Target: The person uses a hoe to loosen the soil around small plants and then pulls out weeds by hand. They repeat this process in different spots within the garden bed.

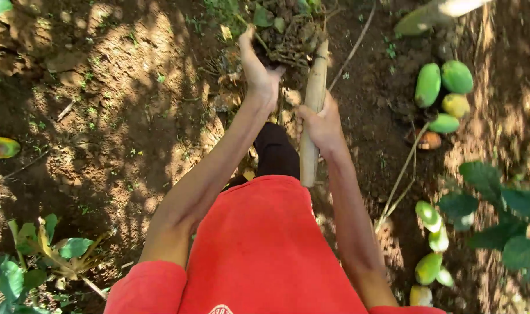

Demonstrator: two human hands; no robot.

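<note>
Crumbly brown soil (119, 116); right hand (322, 125) grips smooth wooden handle (312, 110), left hand (258, 72) clutches rooty clump (288, 32).

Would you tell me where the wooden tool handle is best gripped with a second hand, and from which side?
Probably the bare upper shaft of the wooden handle, between the right hand and the clump of weeds. Come from the left, where the left hand already is; the shaft stands nearly upright and straight there.
</note>
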